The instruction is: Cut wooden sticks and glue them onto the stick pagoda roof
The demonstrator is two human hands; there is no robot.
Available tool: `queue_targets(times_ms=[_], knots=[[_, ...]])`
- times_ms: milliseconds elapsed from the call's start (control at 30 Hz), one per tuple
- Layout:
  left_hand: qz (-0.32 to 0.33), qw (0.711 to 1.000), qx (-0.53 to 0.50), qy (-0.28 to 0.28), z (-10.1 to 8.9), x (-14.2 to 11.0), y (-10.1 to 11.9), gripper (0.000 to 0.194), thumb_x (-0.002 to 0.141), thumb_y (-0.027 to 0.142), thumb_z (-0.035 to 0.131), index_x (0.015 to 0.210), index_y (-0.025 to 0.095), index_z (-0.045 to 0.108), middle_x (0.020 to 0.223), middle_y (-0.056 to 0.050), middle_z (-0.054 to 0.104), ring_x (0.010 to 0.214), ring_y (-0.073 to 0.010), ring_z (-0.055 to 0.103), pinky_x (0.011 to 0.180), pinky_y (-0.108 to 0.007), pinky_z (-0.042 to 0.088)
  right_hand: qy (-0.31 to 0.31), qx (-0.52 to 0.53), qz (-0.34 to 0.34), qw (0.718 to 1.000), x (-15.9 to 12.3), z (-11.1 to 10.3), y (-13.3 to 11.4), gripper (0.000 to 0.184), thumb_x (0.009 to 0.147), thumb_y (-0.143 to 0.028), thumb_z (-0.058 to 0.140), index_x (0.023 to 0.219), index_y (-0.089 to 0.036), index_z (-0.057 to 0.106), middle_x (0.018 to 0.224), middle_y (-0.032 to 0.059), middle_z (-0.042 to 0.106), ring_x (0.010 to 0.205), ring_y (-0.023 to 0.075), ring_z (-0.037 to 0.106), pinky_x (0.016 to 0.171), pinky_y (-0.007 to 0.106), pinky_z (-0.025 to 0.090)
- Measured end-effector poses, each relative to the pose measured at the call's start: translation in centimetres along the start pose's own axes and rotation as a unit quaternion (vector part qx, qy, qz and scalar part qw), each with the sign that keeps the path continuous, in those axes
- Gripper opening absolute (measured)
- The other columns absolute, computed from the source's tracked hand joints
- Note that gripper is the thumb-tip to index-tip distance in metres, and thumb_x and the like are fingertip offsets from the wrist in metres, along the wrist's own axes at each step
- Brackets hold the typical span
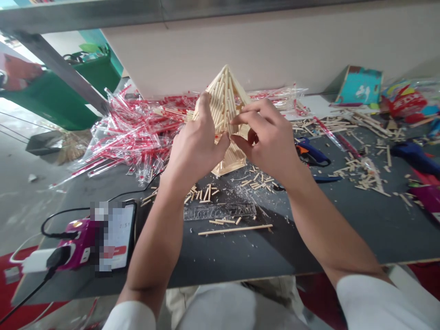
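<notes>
A small peaked house model [220, 98] made of pale wooden sticks stands upright on the dark table. My left hand [197, 149] is wrapped against its left side, with the index finger up along the sloping roof and the thumb at the front. At the right side, my right hand [266, 133] has bent fingers, thumb and fingertips drawn together close to the model's front. Any small piece between those fingertips is too hidden to name. Both hands cover much of the model's lower walls. Below them lie a clear ruler [220, 211] and one long stick [235, 230].
Plastic-wrapped sticks [137, 133] are heaped at left. A phone [120, 238] and a purple power strip [77, 243] with cables lie at front left. Cut stick pieces [263, 181], a blue glue gun [311, 151] and another blue tool [417, 156] are at right. A wall rises behind.
</notes>
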State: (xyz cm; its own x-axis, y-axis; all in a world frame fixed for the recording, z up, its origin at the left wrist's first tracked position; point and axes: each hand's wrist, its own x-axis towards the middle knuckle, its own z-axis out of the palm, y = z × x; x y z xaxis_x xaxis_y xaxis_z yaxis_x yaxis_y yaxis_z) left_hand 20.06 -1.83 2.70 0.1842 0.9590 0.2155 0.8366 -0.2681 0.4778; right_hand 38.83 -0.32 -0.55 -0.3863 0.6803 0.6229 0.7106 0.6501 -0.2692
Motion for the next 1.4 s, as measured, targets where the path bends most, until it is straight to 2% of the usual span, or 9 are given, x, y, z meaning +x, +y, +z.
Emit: queue_targets(times_ms=[133, 300, 500, 800, 1000, 1167, 1400], knots=[[0.007, 1.000, 0.005, 0.005, 0.1, 0.0, -0.2, 0.081, 0.094, 0.043, 0.057, 0.161, 0.015, 0.020, 0.092, -0.016, 0.071, 0.086, -0.0359, 0.067, 0.083, -0.049, 0.053, -0.002, -0.016, 0.001, 1.000, -0.1, 0.1, 0.0, 0.036, 0.105, -0.048, 0.045, 0.120, -0.023, 0.066, 0.128, 0.0120, 0.063, 0.083, 0.0178, 0.066, 0.077, 0.036, 0.056], [0.044, 0.999, -0.003, 0.012, 0.0, 0.1, -1.0, 0.079, 0.094, 0.041, 0.057, 0.160, 0.018, 0.021, 0.089, -0.011, 0.069, 0.095, -0.0361, 0.070, 0.082, -0.046, 0.054, -0.004, -0.043, 0.004, 0.999, -0.1, 0.1, -0.3, 0.041, 0.106, -0.052, 0.040, 0.124, -0.023, 0.064, 0.128, 0.0114, 0.062, 0.080, 0.0161, 0.066, 0.072, 0.033, 0.055], [0.034, 0.999, 0.002, -0.031, -1.0, 0.2, -1.2, 0.086, 0.092, 0.039, 0.059, 0.163, 0.013, 0.018, 0.075, -0.005, 0.065, 0.078, -0.0286, 0.066, 0.078, -0.044, 0.054, 0.004, -0.055, 0.004, 0.998, -0.1, 0.1, -0.6, 0.039, 0.106, -0.049, 0.041, 0.122, -0.025, 0.067, 0.125, 0.0088, 0.064, 0.080, 0.0150, 0.064, 0.074, 0.032, 0.055], [0.045, 0.999, -0.002, -0.026, -1.4, 0.0, -1.3, 0.083, 0.093, 0.040, 0.057, 0.163, 0.013, 0.022, 0.082, -0.008, 0.069, 0.071, -0.0236, 0.059, 0.077, -0.042, 0.052, 0.021, -0.053, -0.009, 0.998, -0.3, 0.1, -0.5, 0.032, 0.104, -0.041, 0.050, 0.107, -0.024, 0.077, 0.117, 0.0057, 0.068, 0.080, 0.0145, 0.063, 0.078, 0.034, 0.054], [0.050, 0.999, -0.002, -0.017, -1.1, 0.1, -1.3, 0.083, 0.092, 0.037, 0.059, 0.162, 0.011, 0.024, 0.078, -0.005, 0.065, 0.069, -0.0219, 0.058, 0.077, -0.040, 0.051, 0.002, -0.062, -0.037, 0.997, -0.3, -0.1, -0.7, 0.034, 0.106, -0.036, 0.046, 0.098, -0.021, 0.076, 0.112, 0.0066, 0.070, 0.086, 0.0150, 0.065, 0.076, 0.032, 0.054], [0.067, 0.998, -0.005, 0.005, -0.6, 0.3, -1.8, 0.084, 0.090, 0.033, 0.064, 0.161, 0.009, 0.026, 0.068, -0.002, 0.060, 0.063, -0.0190, 0.056, 0.074, -0.037, 0.050, -0.017, -0.083, -0.060, 0.995, -0.2, -0.6, -0.7, 0.033, 0.106, -0.027, 0.041, 0.100, -0.017, 0.072, 0.114, 0.0087, 0.070, 0.088, 0.0167, 0.067, 0.074, 0.033, 0.055], [0.079, 0.997, -0.017, 0.018, -0.9, 0.3, -2.4, 0.083, 0.088, 0.030, 0.070, 0.159, 0.010, 0.033, 0.065, 0.001, 0.055, 0.064, -0.0184, 0.055, 0.074, -0.038, 0.050, -0.056, -0.062, -0.035, 0.996, 0.0, -2.2, -0.3, 0.024, 0.103, -0.031, 0.043, 0.101, -0.018, 0.063, 0.118, 0.0102, 0.066, 0.074, 0.0145, 0.063, 0.067, 0.032, 0.051]])
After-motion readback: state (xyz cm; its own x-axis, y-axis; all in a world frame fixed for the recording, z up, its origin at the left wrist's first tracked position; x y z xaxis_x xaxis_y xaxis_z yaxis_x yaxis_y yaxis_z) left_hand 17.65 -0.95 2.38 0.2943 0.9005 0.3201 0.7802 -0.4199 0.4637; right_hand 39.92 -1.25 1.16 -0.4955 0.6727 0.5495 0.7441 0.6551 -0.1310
